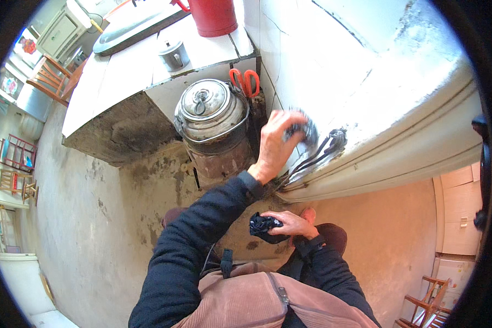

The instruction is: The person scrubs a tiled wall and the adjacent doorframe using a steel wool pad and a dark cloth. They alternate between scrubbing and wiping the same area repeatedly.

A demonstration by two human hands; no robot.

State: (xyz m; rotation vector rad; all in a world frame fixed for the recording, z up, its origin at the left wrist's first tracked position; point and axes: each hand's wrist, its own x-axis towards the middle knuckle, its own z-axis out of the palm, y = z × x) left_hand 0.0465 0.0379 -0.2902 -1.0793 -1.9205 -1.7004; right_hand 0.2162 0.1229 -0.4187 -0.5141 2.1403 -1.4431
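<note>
My left hand (276,141) reaches forward to the white tiled wall, gripping a dark grey wad (309,129). Motion blurs the wad, so its material cannot be told. Nearer my body, my right hand (293,224) holds a bunched black cloth (265,225) above the floor. Left of my left hand, a lidded metal kettle (207,108) sits on a round stove (219,164). Red-handled scissors (244,83) stand upright behind the kettle, by the wall. To the right of the wad, dark strands (332,141), perhaps cords, lie against the wall with crumpled plastic.
A white tiled counter (119,82) carries a lidded metal mug (173,55), a red jug (213,18) and a basin (123,35). A pale curtain (385,160) hangs at right. Wooden chairs (53,78) stand far left, and a wooden rack (426,301) lower right.
</note>
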